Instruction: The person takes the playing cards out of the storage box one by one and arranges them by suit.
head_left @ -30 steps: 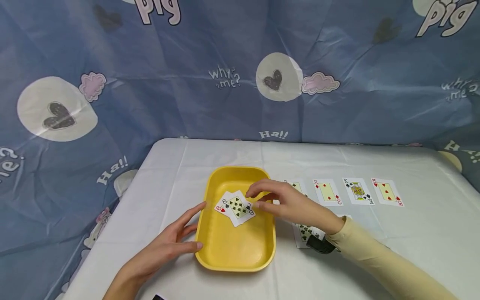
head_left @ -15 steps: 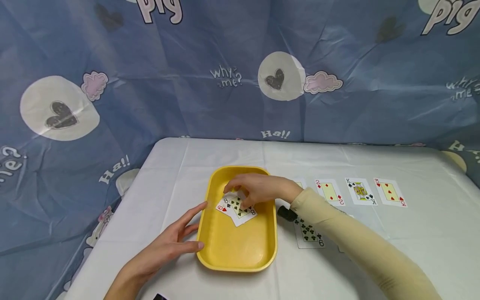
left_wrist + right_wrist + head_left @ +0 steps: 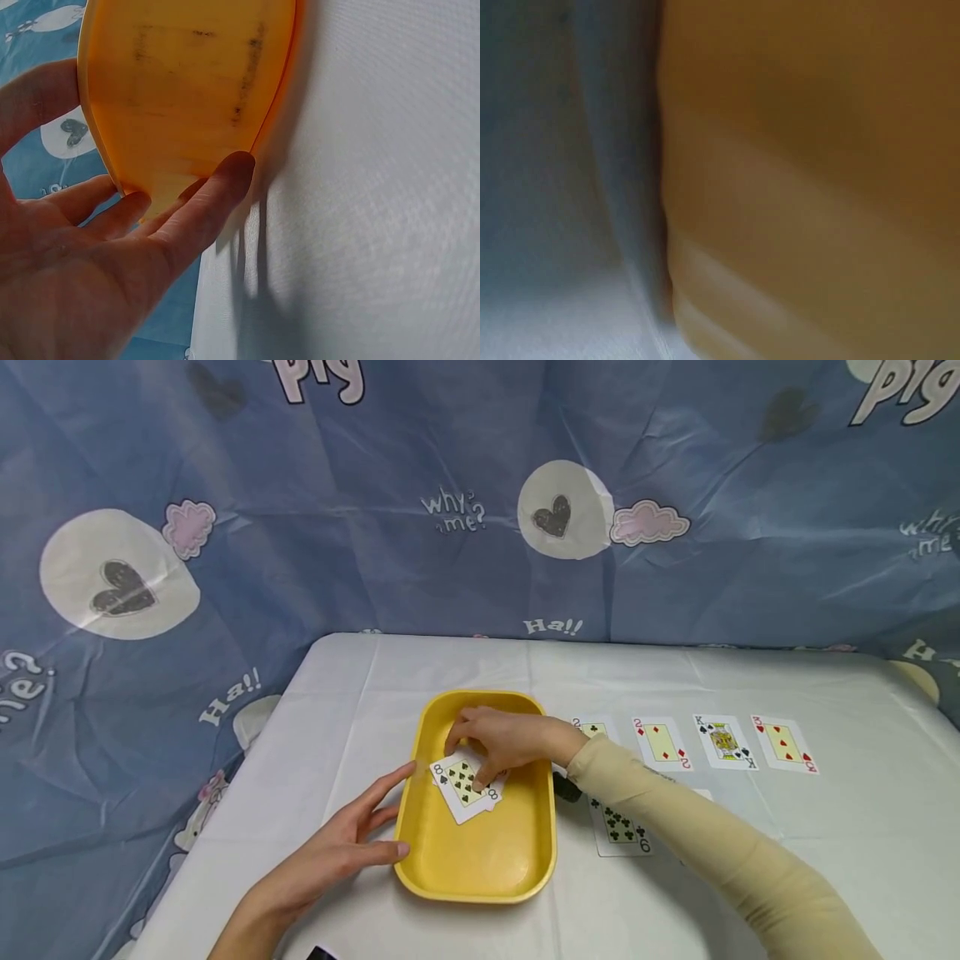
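Observation:
A yellow tray [image 3: 472, 868] stands on the white-covered table. My left hand [image 3: 330, 852] rests against its left side, fingers and thumb extended; the left wrist view shows fingertips on the tray's outer wall [image 3: 187, 90]. Inside the tray lies an eight of spades [image 3: 456, 787], face up over another card whose edges peek out. My right hand [image 3: 502, 743] reaches in over the right rim and pinches the eight, thumb on its face and fingers at its far edge. In the right wrist view, a blurred yellow-brown surface [image 3: 817, 187] takes up most of the picture and no fingers show.
Right of the tray, a two of diamonds [image 3: 663, 745], a king of spades [image 3: 724, 742] and a three of hearts [image 3: 785, 744] lie in a row. A club card [image 3: 621, 827] lies nearer, partly under the right sleeve [image 3: 697, 827]. A patterned blue cloth [image 3: 375, 527] hangs behind.
My right hand has moved left into the tray and taken hold of the eight of spades. The card has turned and slid left, covering the six of hearts. My left hand stays put.

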### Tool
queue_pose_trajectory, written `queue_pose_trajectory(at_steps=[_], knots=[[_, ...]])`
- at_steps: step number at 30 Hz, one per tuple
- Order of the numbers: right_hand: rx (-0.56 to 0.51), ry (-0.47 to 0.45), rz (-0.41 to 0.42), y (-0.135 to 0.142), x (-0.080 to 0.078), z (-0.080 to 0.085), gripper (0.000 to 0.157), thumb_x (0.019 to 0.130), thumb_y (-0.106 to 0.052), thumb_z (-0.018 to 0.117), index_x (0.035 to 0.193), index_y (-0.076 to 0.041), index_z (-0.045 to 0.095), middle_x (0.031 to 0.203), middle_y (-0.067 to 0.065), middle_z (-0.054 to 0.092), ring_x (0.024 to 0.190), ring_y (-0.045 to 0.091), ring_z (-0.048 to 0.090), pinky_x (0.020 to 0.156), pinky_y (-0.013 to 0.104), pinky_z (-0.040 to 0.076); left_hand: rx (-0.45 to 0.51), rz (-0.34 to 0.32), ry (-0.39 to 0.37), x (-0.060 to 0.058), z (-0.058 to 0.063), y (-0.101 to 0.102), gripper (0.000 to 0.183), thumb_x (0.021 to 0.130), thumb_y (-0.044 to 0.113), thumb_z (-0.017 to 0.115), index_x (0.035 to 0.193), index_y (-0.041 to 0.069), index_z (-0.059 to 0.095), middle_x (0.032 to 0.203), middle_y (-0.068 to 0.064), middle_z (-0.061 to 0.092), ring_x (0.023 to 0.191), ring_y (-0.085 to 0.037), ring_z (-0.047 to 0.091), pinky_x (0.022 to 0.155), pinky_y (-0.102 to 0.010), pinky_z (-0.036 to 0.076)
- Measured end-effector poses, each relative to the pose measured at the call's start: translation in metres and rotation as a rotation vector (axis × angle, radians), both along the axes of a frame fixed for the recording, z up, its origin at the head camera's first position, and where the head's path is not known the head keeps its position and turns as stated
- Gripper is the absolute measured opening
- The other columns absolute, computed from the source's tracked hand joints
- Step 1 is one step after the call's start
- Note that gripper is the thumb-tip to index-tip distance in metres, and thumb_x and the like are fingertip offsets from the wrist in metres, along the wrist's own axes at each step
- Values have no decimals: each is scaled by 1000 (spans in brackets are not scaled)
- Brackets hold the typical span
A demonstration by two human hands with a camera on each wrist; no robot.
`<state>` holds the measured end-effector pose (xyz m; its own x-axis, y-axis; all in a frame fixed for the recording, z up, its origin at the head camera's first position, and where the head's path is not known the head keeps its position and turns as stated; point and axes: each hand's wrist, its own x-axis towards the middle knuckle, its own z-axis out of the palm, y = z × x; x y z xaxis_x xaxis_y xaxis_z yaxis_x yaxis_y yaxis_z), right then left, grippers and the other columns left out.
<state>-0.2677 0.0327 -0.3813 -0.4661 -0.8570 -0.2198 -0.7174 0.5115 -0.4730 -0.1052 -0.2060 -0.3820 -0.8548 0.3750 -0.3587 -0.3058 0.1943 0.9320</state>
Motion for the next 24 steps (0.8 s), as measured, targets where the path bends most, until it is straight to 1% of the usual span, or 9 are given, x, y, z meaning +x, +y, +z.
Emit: queue_pose_trajectory(at_steps=[3,6,8,11,13,15,18,19,24], knots=[[-4,1,7,-2,1,-2,50,78,-30,86,121,-25,62,115,-4,49,106,13,40,89,26,38,-1,6,0,1,-1,0,81,88,18,74,154,38,29,159,-4,24,142,-30,31,108,-69,14],[-36,15,16,-2,1,-4,49,78,-29,86,117,-24,57,110,-5,51,101,13,42,86,26,39,0,3,9,1,-2,0,81,88,18,73,154,38,29,160,-4,23,142,-31,30,107,-70,14],[-73,15,16,-2,1,-4,48,80,-26,84,117,-24,53,103,-4,53,94,12,46,82,27,41,5,-5,17,1,-2,0,82,89,18,73,154,37,28,160,-3,21,143,-31,29,108,-69,14],[-142,-23,11,1,1,-3,42,87,-16,77,118,-24,51,89,-1,57,78,13,53,73,27,45,3,-6,24,1,-2,0,82,89,18,73,154,36,28,161,0,17,143,-31,27,108,-68,16],[-195,-35,11,3,1,-3,39,91,-10,71,122,-25,52,90,-2,59,73,12,54,69,26,46,2,-7,24,1,-2,0,82,88,18,73,154,36,28,161,0,16,144,-32,27,108,-67,16],[-268,-38,18,5,0,-3,37,93,-5,66,123,-24,55,98,-5,61,74,12,55,70,26,47,-3,-4,22,1,-1,0,81,88,18,73,154,37,29,161,0,16,144,-32,27,108,-68,17],[-399,-5,13,7,0,-4,37,94,-1,63,124,-22,59,119,-12,59,88,10,54,78,27,47,0,-7,19,1,-1,0,81,88,18,73,154,37,29,161,-2,19,143,-32,28,108,-68,16],[-446,5,7,9,0,-3,37,95,-1,63,125,-21,60,123,-13,58,91,10,54,79,28,48,0,-7,20,1,-1,0,81,88,18,73,154,37,29,161,-2,18,143,-32,27,108,-68,16],[-718,88,-86,14,6,0,39,95,1,60,128,-20,62,119,-9,59,97,10,53,81,31,50,-4,-6,18,1,-2,0,81,89,18,73,154,37,28,161,-3,18,143,-31,28,108,-68,17]])
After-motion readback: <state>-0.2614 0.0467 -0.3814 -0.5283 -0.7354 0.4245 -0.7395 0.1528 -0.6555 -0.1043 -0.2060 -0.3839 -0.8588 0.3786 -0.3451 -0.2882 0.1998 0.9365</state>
